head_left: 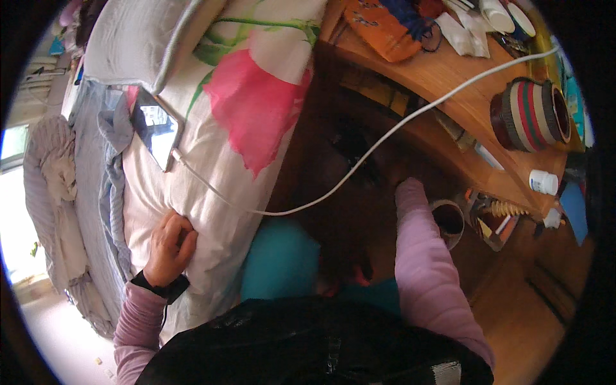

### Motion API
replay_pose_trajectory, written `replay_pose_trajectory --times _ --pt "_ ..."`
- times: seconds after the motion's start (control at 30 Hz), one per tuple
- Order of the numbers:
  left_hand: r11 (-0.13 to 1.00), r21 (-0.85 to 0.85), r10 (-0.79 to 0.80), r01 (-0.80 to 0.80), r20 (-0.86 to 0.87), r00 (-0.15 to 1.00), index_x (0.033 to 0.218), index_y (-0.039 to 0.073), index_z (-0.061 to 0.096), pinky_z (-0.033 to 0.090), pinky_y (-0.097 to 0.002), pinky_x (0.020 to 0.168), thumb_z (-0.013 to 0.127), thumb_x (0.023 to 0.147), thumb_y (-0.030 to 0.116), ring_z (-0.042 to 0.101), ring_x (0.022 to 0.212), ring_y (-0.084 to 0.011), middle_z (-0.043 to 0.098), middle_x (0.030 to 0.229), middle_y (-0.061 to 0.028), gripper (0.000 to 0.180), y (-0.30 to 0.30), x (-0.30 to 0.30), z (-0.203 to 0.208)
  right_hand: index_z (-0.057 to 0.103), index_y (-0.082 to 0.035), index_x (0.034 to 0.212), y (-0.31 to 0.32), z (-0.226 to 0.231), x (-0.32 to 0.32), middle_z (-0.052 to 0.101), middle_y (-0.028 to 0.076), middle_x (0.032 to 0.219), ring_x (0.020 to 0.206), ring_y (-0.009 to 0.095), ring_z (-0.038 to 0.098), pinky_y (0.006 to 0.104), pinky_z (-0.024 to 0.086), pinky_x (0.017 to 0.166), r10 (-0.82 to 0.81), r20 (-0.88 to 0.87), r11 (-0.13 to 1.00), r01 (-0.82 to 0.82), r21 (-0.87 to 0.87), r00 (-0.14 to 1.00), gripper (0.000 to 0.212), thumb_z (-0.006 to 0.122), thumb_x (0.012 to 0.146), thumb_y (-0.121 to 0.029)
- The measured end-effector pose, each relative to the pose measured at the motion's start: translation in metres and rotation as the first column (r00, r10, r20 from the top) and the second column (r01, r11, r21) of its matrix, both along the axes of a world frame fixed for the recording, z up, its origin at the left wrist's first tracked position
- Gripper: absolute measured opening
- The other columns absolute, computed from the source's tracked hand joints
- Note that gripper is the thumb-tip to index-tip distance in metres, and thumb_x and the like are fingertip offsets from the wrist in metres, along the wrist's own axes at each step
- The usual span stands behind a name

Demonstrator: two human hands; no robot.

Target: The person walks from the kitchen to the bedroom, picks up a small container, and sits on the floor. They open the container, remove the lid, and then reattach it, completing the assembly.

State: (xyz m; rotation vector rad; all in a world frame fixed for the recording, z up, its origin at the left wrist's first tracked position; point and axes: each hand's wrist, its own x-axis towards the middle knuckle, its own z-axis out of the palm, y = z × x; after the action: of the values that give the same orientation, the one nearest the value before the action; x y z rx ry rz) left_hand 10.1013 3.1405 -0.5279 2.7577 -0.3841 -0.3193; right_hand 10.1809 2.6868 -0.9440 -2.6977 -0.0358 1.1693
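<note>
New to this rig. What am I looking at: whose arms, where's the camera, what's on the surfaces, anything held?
No machine here: a person works bare-handed. The single picture comes from a wide fisheye camera on their head, looking down, so straight edges bend near the rim. The left hand rests, fingers curled, on floral bedding; nothing shows in it. The right forearm, in a pink sleeve, reaches into deep shadow beside a wooden desk; its hand can't be made out, so neither can any grip. On the bedding lies a phone, with a white cable running from it toward the desk. On the desk are an orange pouch and a striped round container.
</note>
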Motion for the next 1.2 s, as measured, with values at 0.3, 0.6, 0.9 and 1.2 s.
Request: replay_pose_trajectory --times 0.3,0.6,0.9,1.2 --pt "0.994 -0.056 -0.085 0.089 0.062 0.994 0.084 0.003 0.05 0.042 -0.0399 0.07 0.059 0.079 0.003 0.052 0.078 -0.0325 0.049 0.081 -0.0143 0.01 -0.002 0.0 0.006 0.068 -0.004 0.1 0.012 0.118 0.0 0.066 0.016 0.105 0.092 0.03 0.063 0.041 0.05 0.082 0.374 0.052 0.927 -0.373 -0.023 0.926 0.033 0.064 0.08 -0.029" --pt "0.963 -0.26 -0.053 0.064 0.053 0.997 0.089 0.006 0.053 0.045 -0.0399 0.069 0.062 0.079 0.01 0.056 0.076 -0.0304 0.054 0.078 -0.0111 0.014 0.01 0.001 0.009 0.065 -0.003 0.076 0.084 0.462 -0.004 0.064 0.006 0.082 0.073 0.015 0.061 0.0291 0.049 0.063 0.0 0.386 0.467 -0.341 0.816 0.923 0.008 0.071 0.072 -0.002" --pt "0.924 -0.378 -0.09 0.067 -0.042 0.995 0.097 0.006 0.054 0.048 -0.0401 0.065 0.06 0.083 0.013 0.061 0.075 -0.0305 0.06 0.08 -0.0124 0.017 0.026 0.009 0.013 0.062 -0.004 0.075 0.195 0.441 0.126 0.059 0.012 0.082 0.071 0.031 0.062 0.0398 0.052 0.063 0.232 0.957 0.938 -0.301 -0.172 0.175 0.012 0.055 0.082 -0.011" --pt "0.823 -0.567 -0.152 0.037 -0.156 0.976 0.109 0.003 0.051 0.05 -0.0357 0.068 0.06 0.083 0.009 0.065 0.077 -0.0251 0.063 0.082 -0.0091 0.028 0.038 0.016 0.014 0.068 -0.004 0.092 0.252 0.455 0.188 0.067 0.016 0.081 0.076 0.039 0.065 0.0449 0.055 0.064 0.013 0.974 0.963 -0.264 0.048 0.226 0.032 0.062 0.078 -0.033"
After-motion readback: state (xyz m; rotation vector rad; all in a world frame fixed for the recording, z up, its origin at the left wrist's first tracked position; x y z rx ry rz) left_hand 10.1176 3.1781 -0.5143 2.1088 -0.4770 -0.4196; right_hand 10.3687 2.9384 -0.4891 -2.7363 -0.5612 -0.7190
